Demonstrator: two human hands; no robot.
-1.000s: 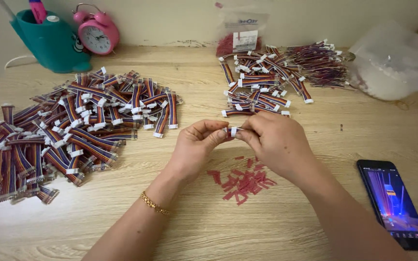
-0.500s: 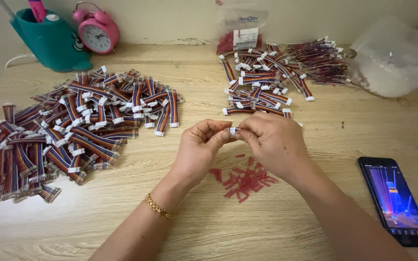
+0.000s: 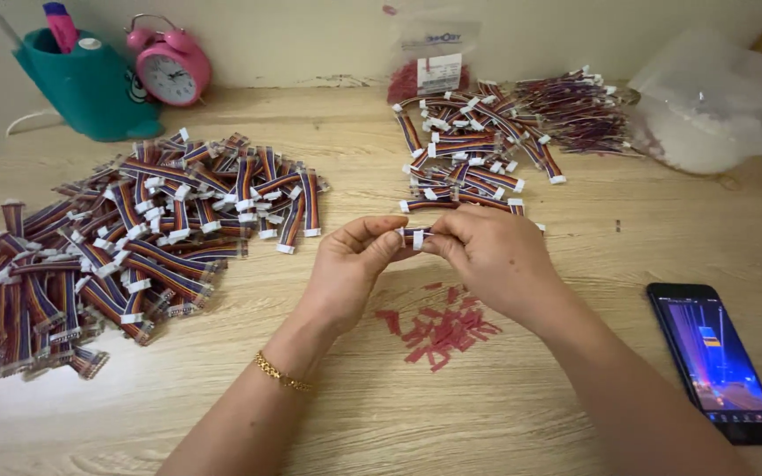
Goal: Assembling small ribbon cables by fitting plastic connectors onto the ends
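My left hand point(image 3: 354, 264) and my right hand point(image 3: 491, 256) meet above the middle of the wooden table point(image 3: 593, 264). Both pinch one short multicoloured ribbon cable point(image 3: 416, 235) with a white connector at its end. Directly below the hands lies a small heap of red plastic bits point(image 3: 441, 328). A big pile of the same ribbon cables point(image 3: 125, 238) spreads over the left of the table. A smaller pile point(image 3: 469, 163) lies just beyond my hands. A gold bracelet point(image 3: 282, 374) is on my left wrist.
A black phone point(image 3: 714, 360) with a lit screen lies at the right. At the back stand a teal pen holder point(image 3: 90, 84), a pink alarm clock point(image 3: 172, 69), a bag of red parts point(image 3: 434, 70) and a clear plastic bag point(image 3: 716, 110).
Both hands have stayed in nearly the same place on the cable; only the fingers have shifted slightly. The piles and the phone have not moved.
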